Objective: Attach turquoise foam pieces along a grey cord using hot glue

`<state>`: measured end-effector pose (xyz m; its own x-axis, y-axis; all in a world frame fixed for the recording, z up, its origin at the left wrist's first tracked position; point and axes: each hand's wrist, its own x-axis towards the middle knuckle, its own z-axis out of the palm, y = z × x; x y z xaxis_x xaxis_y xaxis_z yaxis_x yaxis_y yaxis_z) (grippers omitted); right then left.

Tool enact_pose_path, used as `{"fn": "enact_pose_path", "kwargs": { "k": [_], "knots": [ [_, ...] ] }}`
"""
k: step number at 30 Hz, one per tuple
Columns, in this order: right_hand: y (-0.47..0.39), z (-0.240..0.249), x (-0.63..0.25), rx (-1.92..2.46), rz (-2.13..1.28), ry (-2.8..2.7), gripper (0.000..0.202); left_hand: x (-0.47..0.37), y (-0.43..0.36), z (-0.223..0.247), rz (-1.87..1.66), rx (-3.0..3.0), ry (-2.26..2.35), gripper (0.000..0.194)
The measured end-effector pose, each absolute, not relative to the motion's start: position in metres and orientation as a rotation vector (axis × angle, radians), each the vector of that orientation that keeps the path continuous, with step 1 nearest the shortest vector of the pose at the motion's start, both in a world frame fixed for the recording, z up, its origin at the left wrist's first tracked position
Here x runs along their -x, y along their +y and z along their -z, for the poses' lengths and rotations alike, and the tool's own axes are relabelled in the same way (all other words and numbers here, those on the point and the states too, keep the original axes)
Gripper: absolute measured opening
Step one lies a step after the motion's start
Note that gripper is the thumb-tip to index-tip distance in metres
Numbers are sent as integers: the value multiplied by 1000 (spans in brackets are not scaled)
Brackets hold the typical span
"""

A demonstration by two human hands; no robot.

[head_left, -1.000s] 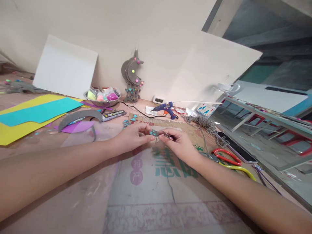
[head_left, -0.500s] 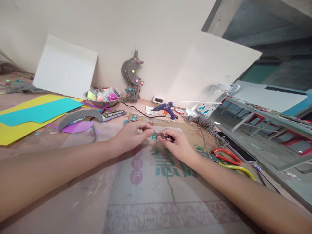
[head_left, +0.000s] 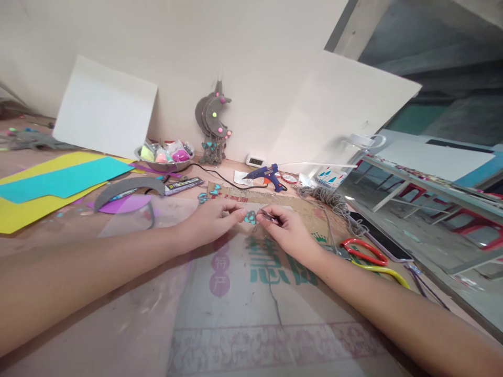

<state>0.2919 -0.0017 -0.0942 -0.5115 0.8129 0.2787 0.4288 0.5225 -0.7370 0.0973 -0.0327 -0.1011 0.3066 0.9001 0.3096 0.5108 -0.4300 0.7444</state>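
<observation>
Between my two hands is a small turquoise piece with grey yarn on it point(head_left: 250, 217). My left hand point(head_left: 210, 222) is closed, thumb and forefinger pinching the piece's left edge. On the other side, my right hand point(head_left: 288, 230) is closed as well, its fingertips by the piece's right edge. A thin dark item point(head_left: 270, 215) lies in the right hand's grip; its kind is too small and partly covered to make out. Under the hands lies a translucent sheet over printed cardboard point(head_left: 236, 335), with a loose grey strand point(head_left: 276, 303) on it. More turquoise pieces point(head_left: 208, 193) lie beyond my left hand.
A blue glue gun point(head_left: 264, 173) rests behind the hands, its black cord running left. To the right are grey yarn point(head_left: 330, 201), a phone point(head_left: 379, 238) and red-and-yellow-handled scissors point(head_left: 365, 252). At left lie coloured sheets point(head_left: 66, 180) and a grey arc point(head_left: 129, 187). A decorated moon point(head_left: 214, 118) stands against the wall.
The turquoise piece shows more fully between the fingertips and has shifted slightly right. My right fingertips have drawn back a little to the right; the left hand has barely moved.
</observation>
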Motion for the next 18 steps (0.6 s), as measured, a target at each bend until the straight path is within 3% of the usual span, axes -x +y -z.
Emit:
{"fn": "enact_pose_path", "kwargs": {
  "k": [18],
  "knots": [
    [0,97,-292,961,-791,-2200,17,-100,-35,102,-952,-1942,1240,20]
  ]
}}
